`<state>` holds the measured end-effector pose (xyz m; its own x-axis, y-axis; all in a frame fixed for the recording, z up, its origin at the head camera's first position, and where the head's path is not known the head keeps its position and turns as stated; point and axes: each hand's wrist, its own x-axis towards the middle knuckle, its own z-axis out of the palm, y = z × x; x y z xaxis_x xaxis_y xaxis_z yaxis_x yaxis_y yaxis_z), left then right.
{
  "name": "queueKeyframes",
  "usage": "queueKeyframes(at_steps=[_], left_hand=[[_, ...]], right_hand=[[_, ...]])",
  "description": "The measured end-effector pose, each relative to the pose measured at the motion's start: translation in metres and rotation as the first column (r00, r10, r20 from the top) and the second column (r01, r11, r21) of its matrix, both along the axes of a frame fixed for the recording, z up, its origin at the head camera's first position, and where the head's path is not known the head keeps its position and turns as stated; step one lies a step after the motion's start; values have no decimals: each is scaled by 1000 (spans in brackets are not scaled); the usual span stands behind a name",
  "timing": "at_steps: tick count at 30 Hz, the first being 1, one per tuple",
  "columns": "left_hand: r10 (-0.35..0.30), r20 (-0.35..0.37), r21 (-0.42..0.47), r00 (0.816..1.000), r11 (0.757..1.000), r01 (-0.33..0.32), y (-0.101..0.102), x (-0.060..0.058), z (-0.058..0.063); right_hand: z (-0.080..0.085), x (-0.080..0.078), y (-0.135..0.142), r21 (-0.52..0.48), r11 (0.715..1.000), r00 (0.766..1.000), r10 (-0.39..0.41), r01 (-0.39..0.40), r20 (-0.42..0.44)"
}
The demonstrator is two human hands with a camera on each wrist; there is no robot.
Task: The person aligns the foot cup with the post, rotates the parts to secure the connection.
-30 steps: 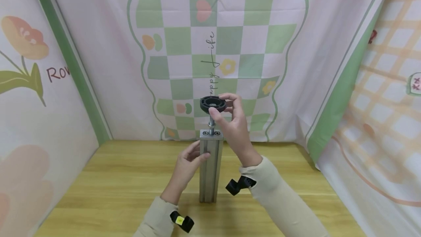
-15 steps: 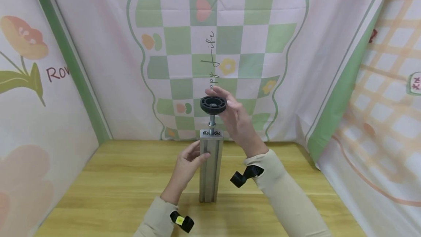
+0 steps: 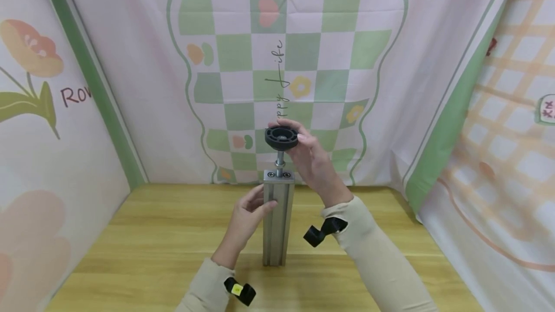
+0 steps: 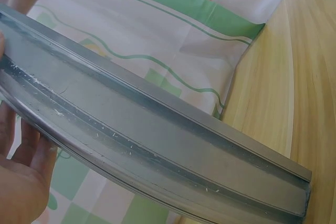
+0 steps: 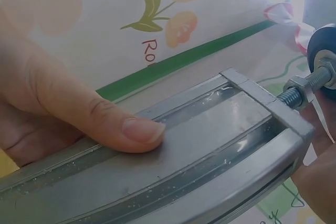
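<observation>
An aluminium profile [image 3: 277, 225] stands upright on the table, with a bolted end plate [image 3: 279, 177] on top. Out of that plate rises a threaded bolt [image 5: 315, 81] with nuts, carrying a round black levelling foot [image 3: 282, 138]. My left hand [image 3: 246, 219] grips the upper part of the profile, its thumb across the near face; in the right wrist view that thumb [image 5: 139, 132] lies along the metal. My right hand [image 3: 314, 162] holds the foot by its rim, thumb at the right side and fingers round the back, partly hidden by the foot.
The wooden table [image 3: 151, 235] spreads around the profile and ends at a patterned cloth backdrop [image 3: 303, 52]. More printed cloth hangs at the left and right sides. Black camera mounts sit on both sleeved wrists.
My right thumb has left the front of the foot for its right side, while the fingers have come round its back, lifting slightly and then settling. My left hand stays put.
</observation>
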<state>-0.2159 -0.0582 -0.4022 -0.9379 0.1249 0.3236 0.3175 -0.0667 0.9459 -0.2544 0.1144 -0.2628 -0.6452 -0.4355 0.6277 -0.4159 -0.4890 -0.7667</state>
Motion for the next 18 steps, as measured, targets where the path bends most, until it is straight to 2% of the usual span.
queueKeyframes(at_steps=[3, 7, 11, 18], left_hand=[[2, -2, 4, 1000, 1000, -2, 0, 0, 0], [7, -2, 11, 1000, 1000, -7, 1, 0, 0], [5, 9, 4, 1000, 1000, -5, 1, 0, 0], [4, 2, -5, 1000, 1000, -4, 1, -1, -1]], right_hand=[[-1, 1, -1, 1, 999, 999, -41, 41, -2], [-3, 3, -1, 29, 987, 985, -158, 160, -63], [-6, 7, -1, 48, 950, 945, -300, 308, -131], [-7, 19, -5, 59, 891, 890, -442, 450, -117]])
